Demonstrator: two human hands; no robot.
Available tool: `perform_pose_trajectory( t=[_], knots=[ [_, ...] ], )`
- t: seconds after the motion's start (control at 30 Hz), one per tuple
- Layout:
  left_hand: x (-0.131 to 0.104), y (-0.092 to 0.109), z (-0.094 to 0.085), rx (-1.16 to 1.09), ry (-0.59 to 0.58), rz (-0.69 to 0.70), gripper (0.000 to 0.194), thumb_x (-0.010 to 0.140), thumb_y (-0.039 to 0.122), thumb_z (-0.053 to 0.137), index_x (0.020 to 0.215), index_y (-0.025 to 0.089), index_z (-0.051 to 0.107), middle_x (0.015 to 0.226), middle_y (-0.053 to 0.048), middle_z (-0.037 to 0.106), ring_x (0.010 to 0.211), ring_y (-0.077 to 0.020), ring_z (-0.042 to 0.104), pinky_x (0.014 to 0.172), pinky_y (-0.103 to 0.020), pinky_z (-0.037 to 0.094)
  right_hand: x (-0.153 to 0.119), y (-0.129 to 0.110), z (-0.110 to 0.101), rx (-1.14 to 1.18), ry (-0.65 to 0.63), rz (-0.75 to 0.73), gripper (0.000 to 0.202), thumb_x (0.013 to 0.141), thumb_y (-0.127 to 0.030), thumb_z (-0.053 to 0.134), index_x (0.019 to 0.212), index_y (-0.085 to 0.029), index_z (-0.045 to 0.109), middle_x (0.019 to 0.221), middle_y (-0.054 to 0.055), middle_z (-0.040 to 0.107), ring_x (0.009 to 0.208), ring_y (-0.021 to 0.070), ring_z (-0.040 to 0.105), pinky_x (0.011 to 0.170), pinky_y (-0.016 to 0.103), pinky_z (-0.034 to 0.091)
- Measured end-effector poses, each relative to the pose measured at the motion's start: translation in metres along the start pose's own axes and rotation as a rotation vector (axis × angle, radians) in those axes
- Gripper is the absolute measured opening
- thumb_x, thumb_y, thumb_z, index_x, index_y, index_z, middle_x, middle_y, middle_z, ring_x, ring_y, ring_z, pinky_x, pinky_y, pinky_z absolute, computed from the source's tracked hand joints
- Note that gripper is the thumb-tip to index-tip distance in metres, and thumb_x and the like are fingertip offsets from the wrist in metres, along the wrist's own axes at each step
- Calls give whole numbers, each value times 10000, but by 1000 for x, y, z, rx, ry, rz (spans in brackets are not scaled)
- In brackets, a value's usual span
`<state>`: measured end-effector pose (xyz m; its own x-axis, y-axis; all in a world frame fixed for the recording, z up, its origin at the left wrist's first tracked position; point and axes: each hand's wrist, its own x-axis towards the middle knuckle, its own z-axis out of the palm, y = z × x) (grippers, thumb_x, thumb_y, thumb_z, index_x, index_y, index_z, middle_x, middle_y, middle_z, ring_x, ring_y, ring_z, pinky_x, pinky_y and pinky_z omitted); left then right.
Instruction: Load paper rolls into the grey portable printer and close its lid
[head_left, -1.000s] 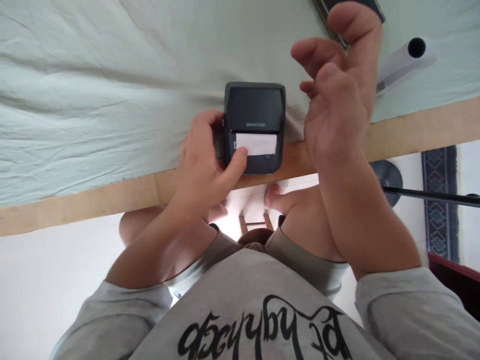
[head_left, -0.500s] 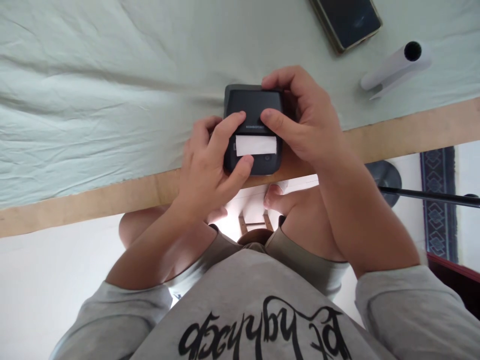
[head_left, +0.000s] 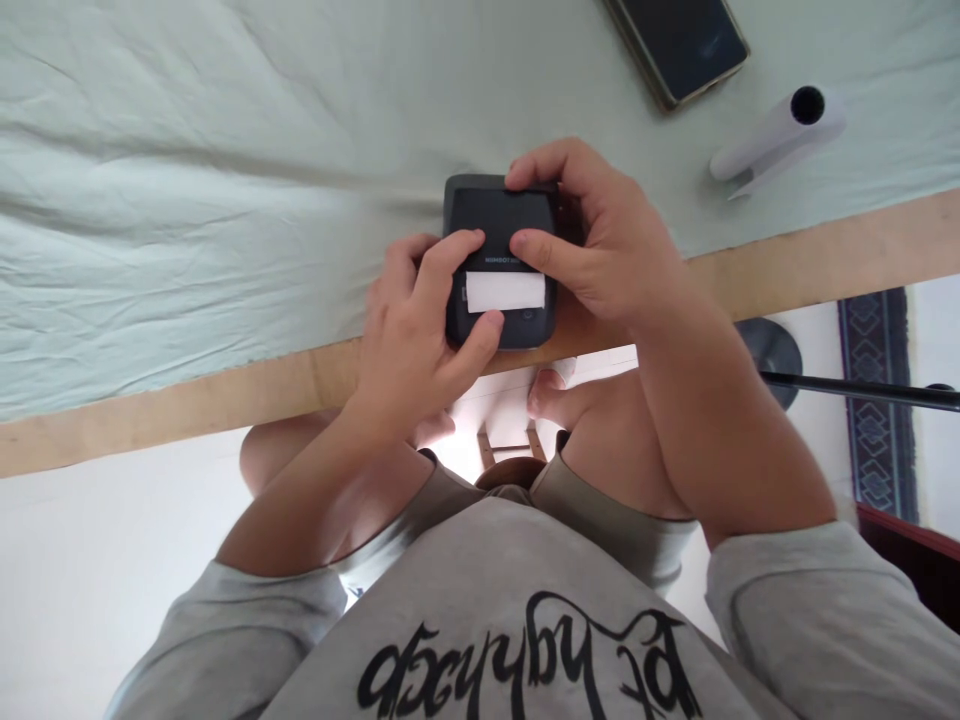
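Note:
A dark label printer [head_left: 499, 215] lies at the table's front edge, its lid down. White label paper [head_left: 506, 291] sticks out of the slot across its front part. My left hand [head_left: 420, 320] grips the printer's left side, with the index fingertip on the lid and the thumb by the paper's lower edge. From the right, my right hand [head_left: 600, 235] is wrapped round the printer's far corner and side, its thumb resting on the lid. The fingers beneath the printer's right side are partly hidden.
A phone [head_left: 679, 45] lies at the back right. Near it is a curled white roll [head_left: 780, 140] with an open dark end. Pale green cloth [head_left: 225, 200] covers the table up to its wooden edge [head_left: 825, 250]. A black pole on a round base [head_left: 772, 355] stands at right.
The printer's right side and my right hand have shifted slightly left, while my left hand stays almost in place. The phone and white roll also appear a little further left in view.

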<state>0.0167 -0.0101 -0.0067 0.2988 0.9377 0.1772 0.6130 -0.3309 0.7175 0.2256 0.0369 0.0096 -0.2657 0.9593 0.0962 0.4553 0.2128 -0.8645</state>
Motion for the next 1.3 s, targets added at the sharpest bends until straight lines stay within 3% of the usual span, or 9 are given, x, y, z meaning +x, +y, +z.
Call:
perform_pose_trajectory(
  t=[0.17, 0.43, 0.6, 0.8, 1.0, 1.3],
  knots=[
    [-1, 0, 1, 36, 20, 25, 519, 878, 478, 614, 1366, 377, 470, 1335, -87, 524, 1249, -349, 513, 1084, -563, 440, -3, 7, 6, -28, 28, -49, 337, 859, -466, 622, 1157, -321, 560, 1186, 11, 666, 1060, 218, 639, 950, 400, 553],
    [-2, 1, 0, 34, 7, 41, 652, 827, 448, 694, 1397, 356, 392, 1394, -79, 515, 1308, -347, 496, 1113, -553, 432, -9, 10, 14, -137, 119, -105, 306, 901, -404, 507, 1199, -336, 510, 1268, 15, 651, 1117, 234, 631, 1017, 440, 528],
    [-2, 1, 0, 0, 2, 34, 680, 824, 439, 698, 1409, 344, 364, 1438, -83, 500, 1336, -358, 493, 1114, -569, 428, -8, 5, 13, -138, 102, -85, 315, 906, -406, 489, 1194, -279, 511, 1261, 42, 658, 1121, 222, 631, 1020, 408, 515],
    [-2, 0, 1, 34, 26, 29, 722, 821, 451, 709, 1430, 332, 339, 1462, -95, 495, 1354, -352, 492, 1111, -570, 448, -8, 5, 12, -161, 109, -93, 286, 905, -400, 488, 1176, -311, 509, 1253, 28, 660, 1090, 223, 634, 1008, 416, 515],
    [-2, 0, 1, 38, 32, 31, 709, 822, 466, 705, 1421, 341, 347, 1443, -94, 511, 1337, -346, 504, 1091, -574, 462, -9, 5, 12, -128, 100, -123, 297, 921, -389, 491, 1188, -259, 511, 1252, 58, 658, 1134, 221, 627, 1028, 392, 504],
    [-1, -1, -1, 18, -10, 9, 745, 808, 473, 722, 1433, 316, 348, 1465, -109, 487, 1347, -380, 489, 1106, -598, 442, -9, 4, 11, -164, 102, -103, 303, 911, -408, 481, 1187, -290, 519, 1251, 38, 663, 1092, 232, 636, 1006, 424, 523]
  ],
)
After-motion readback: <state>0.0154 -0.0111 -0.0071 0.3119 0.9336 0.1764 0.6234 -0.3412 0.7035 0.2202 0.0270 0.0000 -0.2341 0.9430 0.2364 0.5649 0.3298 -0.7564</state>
